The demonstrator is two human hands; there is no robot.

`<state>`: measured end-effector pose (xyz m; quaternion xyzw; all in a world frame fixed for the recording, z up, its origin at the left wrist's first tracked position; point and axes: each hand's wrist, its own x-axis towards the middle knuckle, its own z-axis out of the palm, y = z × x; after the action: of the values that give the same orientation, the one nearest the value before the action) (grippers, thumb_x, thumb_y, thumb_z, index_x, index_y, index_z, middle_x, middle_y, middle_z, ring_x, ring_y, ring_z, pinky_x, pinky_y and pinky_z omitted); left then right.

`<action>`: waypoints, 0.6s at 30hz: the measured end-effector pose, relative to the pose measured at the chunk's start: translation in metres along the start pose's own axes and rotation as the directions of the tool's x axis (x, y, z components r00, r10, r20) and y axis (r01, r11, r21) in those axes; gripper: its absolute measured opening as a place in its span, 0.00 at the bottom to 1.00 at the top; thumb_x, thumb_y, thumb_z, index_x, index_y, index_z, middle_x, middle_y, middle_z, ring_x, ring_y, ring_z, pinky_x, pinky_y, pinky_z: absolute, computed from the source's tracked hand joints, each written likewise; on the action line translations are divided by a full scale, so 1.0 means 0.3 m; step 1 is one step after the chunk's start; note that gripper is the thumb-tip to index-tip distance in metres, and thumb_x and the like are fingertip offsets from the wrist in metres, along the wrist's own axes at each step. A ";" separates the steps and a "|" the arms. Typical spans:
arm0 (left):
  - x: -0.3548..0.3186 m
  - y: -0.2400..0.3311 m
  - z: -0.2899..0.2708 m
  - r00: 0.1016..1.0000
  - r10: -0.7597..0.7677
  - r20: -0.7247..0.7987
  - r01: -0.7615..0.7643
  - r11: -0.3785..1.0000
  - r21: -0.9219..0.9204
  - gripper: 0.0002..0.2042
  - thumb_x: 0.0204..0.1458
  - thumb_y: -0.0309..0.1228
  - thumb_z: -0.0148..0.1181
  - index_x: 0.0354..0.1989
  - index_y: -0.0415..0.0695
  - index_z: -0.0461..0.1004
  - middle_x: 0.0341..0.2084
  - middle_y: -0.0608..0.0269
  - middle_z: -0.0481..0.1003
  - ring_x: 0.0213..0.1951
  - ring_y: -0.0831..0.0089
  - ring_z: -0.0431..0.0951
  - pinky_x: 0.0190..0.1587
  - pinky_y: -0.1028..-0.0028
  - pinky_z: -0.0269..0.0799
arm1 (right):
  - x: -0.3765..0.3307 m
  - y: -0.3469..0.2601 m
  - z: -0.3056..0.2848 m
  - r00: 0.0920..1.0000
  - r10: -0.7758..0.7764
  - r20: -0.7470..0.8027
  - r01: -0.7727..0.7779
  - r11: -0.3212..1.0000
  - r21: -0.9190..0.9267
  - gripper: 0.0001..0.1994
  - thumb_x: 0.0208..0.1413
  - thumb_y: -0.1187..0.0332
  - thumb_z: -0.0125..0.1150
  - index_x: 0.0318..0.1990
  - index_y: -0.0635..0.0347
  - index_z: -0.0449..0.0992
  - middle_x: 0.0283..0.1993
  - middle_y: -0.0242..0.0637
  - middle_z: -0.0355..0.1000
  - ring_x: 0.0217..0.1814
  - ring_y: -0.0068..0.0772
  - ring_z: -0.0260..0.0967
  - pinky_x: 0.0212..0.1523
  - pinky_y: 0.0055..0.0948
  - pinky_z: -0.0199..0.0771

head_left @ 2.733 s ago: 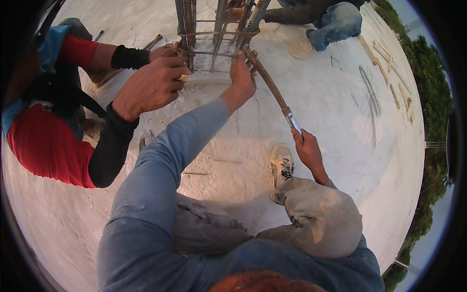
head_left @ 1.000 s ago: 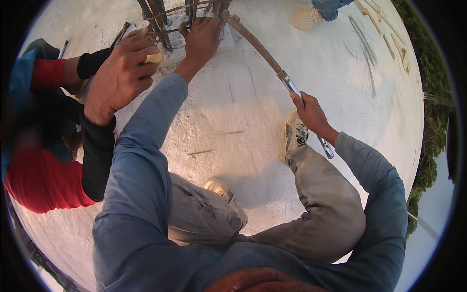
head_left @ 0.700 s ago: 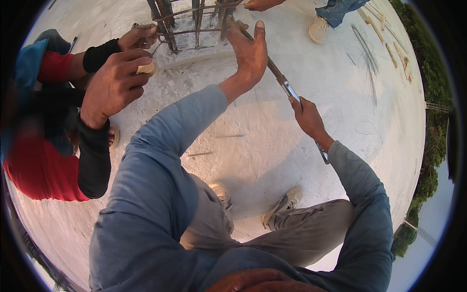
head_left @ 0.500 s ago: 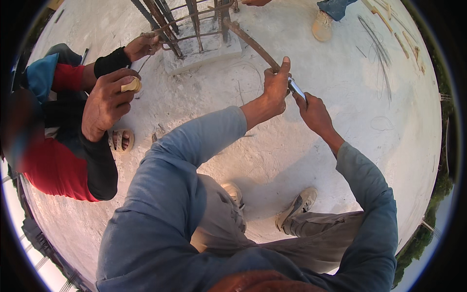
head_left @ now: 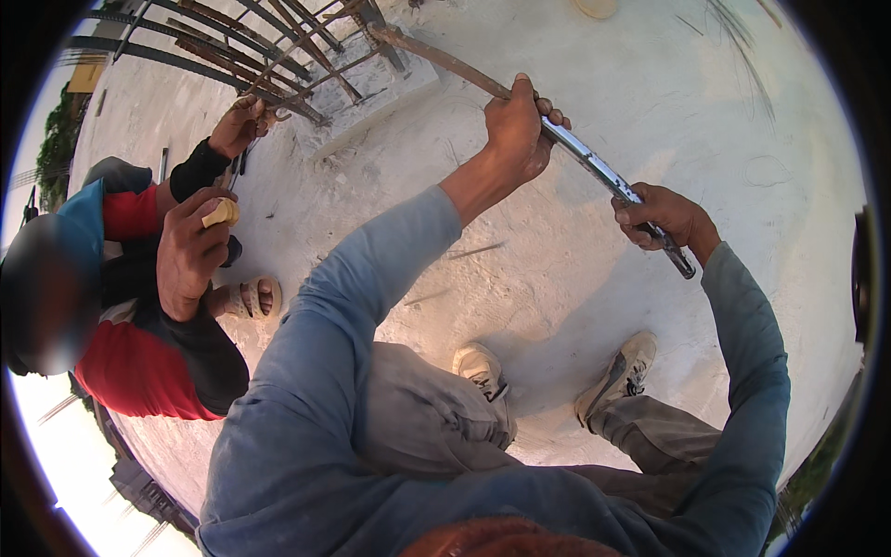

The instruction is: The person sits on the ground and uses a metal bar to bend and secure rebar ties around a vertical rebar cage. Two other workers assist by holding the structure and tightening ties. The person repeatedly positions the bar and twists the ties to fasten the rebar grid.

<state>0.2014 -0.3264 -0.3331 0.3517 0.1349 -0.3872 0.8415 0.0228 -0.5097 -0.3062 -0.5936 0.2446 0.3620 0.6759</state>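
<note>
My left hand (head_left: 520,130) is wrapped round a long steel bar (head_left: 455,65), where its rusty far part meets a shiny metal tube (head_left: 594,160). Near the tube's lower end my right hand (head_left: 666,218) grips it, and a short piece sticks out below the fingers. Together, bar and tube slant from far left to near right. The rusty end reaches the rebar cage (head_left: 357,88); how it engages the steel there cannot be made out.
At left a crouching co-worker touches the rebar with one hand (head_left: 243,125) and holds a tan rounded thing (head_left: 221,213) in the other. The cage rises from a concrete base (head_left: 371,111). Thin wires (head_left: 742,51) lie far right on the concrete floor (head_left: 520,260).
My right hand has moved down and right along the tube, away from my left hand, so more tube shows between them. The view has shifted, showing more of the cage.
</note>
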 end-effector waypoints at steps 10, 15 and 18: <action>-0.077 0.049 -0.105 0.995 -0.090 0.037 0.087 0.994 0.059 0.10 0.70 0.34 0.49 0.36 0.43 0.62 0.25 0.63 0.64 0.26 0.68 0.67 0.38 0.56 0.73 | 0.023 0.070 0.260 0.991 0.044 -0.129 -0.038 0.998 0.045 0.17 0.60 0.63 0.70 0.27 0.53 0.65 0.16 0.24 0.60 0.12 0.15 0.55 0.11 0.23 0.55; -0.125 0.095 -0.175 0.991 -0.127 0.042 0.121 0.984 0.132 0.10 0.69 0.34 0.52 0.36 0.43 0.63 0.23 0.65 0.64 0.25 0.69 0.66 0.36 0.58 0.72 | 0.046 0.099 0.417 0.983 0.040 -0.177 -0.025 0.996 0.087 0.18 0.63 0.63 0.67 0.24 0.52 0.65 0.16 0.25 0.59 0.11 0.16 0.54 0.11 0.25 0.55; -0.148 0.122 -0.212 0.986 -0.159 0.042 0.151 0.977 0.153 0.11 0.69 0.34 0.53 0.35 0.44 0.63 0.23 0.66 0.63 0.24 0.70 0.66 0.35 0.58 0.72 | 0.072 0.119 0.511 0.981 0.035 -0.189 -0.021 0.997 0.075 0.19 0.64 0.62 0.66 0.23 0.53 0.65 0.16 0.25 0.60 0.11 0.16 0.54 0.12 0.26 0.55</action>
<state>0.2022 -0.2408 -0.3385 0.3915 0.1098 -0.4699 0.7835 -0.0068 -0.3541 -0.3181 -0.5968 0.3295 0.3041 0.6655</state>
